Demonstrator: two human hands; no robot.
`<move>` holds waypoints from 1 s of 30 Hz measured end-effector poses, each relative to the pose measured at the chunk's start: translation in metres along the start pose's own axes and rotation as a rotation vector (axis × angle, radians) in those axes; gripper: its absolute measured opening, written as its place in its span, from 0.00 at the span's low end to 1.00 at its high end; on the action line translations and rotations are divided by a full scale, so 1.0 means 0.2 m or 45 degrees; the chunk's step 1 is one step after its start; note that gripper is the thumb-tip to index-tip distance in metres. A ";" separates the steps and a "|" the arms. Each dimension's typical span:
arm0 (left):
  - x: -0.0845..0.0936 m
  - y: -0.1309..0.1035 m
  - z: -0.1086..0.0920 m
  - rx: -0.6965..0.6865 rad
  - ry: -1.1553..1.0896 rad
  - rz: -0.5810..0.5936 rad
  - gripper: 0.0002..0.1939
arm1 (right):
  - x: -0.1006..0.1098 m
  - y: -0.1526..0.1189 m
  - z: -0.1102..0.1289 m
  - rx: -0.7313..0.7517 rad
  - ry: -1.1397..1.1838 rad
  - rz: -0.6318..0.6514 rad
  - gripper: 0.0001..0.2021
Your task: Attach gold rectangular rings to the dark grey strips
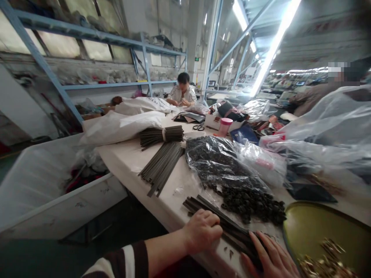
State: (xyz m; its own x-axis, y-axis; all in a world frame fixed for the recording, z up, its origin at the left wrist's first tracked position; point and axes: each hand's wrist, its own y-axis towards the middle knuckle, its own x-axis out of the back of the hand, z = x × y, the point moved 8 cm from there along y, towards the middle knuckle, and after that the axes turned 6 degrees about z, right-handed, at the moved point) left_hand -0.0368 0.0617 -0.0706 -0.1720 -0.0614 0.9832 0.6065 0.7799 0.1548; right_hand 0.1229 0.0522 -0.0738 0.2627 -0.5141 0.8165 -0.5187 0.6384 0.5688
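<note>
My left hand is closed in a loose fist on a bundle of thin dark strips at the table's near edge. My right hand lies at the other end of these strips, fingers stretched out and thumb apart, with the dark ends showing between thumb and forefinger. Beyond my hands is a heap of small black loops, spilling from a clear plastic bag. Farther off lie a loose sheaf of dark strips and a tied bundle.
A yellow-green tray with gold metal pieces stands at right. Scissors and a pink-lidded jar lie farther back. A white bin stands left of the table. Another person sits at the far end.
</note>
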 end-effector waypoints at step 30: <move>0.18 0.32 -0.54 -0.273 0.178 0.384 0.11 | 0.15 -0.13 0.19 -1.426 2.657 -0.256 0.14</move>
State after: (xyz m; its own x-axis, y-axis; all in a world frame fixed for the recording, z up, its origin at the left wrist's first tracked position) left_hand 0.0792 0.0426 -0.0154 0.1371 0.0546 0.9891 0.7648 0.6287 -0.1407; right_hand 0.1132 -0.0026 -0.0682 0.7493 -0.0088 -0.6622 -0.1163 0.9826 -0.1447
